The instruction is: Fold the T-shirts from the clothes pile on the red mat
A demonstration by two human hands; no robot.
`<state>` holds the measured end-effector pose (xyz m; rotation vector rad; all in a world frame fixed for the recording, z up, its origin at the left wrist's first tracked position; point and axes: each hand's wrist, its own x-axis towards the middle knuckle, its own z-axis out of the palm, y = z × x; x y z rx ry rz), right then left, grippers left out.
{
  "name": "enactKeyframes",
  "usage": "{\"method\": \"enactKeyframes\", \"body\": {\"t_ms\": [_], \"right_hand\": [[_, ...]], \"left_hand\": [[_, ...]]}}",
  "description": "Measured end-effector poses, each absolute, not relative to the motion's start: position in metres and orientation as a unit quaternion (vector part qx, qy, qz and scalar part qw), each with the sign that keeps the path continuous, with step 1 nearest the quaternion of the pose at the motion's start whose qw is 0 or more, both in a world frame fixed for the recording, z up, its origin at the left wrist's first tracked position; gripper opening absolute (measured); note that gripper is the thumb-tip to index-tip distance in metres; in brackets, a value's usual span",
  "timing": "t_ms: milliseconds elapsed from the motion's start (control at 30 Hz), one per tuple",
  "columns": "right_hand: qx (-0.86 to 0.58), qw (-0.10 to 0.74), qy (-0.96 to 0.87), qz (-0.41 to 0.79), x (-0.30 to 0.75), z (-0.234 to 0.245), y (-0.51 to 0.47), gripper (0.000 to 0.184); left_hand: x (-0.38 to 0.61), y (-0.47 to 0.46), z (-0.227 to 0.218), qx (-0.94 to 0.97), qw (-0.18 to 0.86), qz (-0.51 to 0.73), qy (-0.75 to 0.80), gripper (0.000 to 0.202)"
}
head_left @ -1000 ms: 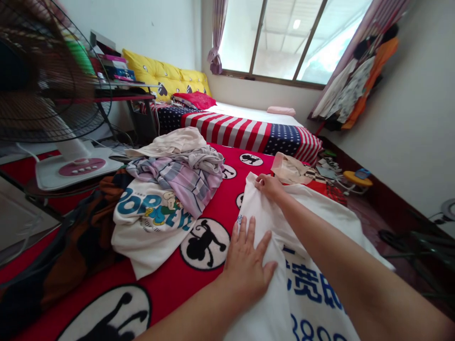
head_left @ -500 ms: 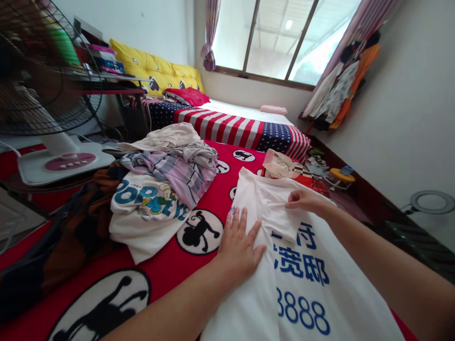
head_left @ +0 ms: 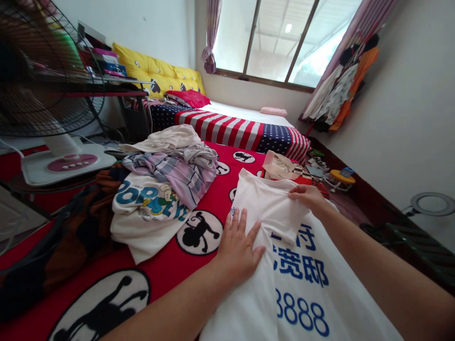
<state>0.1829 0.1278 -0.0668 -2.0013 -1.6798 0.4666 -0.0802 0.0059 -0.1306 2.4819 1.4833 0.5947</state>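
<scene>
A white T-shirt (head_left: 302, 303) with blue printed characters and digits lies on the red blanket (head_left: 159, 293), its left side folded inward over the print. My left hand (head_left: 240, 246) rests flat on the folded part, fingers spread. Farther up and to the right, my right hand (head_left: 307, 195) pinches the edge of the folded-over sleeve (head_left: 284, 210) between thumb and fingers. Left of the shirt is a heap of clothes: a white printed shirt (head_left: 142, 232), a plaid garment (head_left: 177, 173) and a beige one (head_left: 170, 139).
An electric fan (head_left: 71, 161) stands at the left. Dark and brown clothing (head_left: 71, 246) lies near it. Beyond the shirt are beige folded clothes (head_left: 279, 166). Farther back is a bed with a flag-patterned cover (head_left: 220, 125). Garments hang (head_left: 341, 94) on the right wall.
My right hand has shifted slightly right and drawn the sleeve edge out, so the sleeve lies flatter across the shirt. My left hand stays in place.
</scene>
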Motion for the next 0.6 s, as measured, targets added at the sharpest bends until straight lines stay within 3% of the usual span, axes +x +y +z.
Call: {"method": "enactKeyframes", "body": {"t_ms": [167, 333, 600], "right_hand": [[-0.758, 0.173, -0.625, 0.062, 0.186, -0.079, 0.128, 0.007], [-0.759, 0.157, -0.631, -0.034, 0.162, -0.074, 0.143, 0.020], [-0.721, 0.152, -0.675, -0.033, 0.110, -0.077, 0.187, 0.020]], "left_hand": [[-0.080, 0.006, -0.131, 0.836, 0.097, 0.205, 0.500, 0.062], [-0.079, 0.006, -0.130, 0.835, 0.099, 0.204, 0.502, 0.062], [-0.080, 0.005, -0.126, 0.833, 0.118, 0.198, 0.502, 0.062]]}}
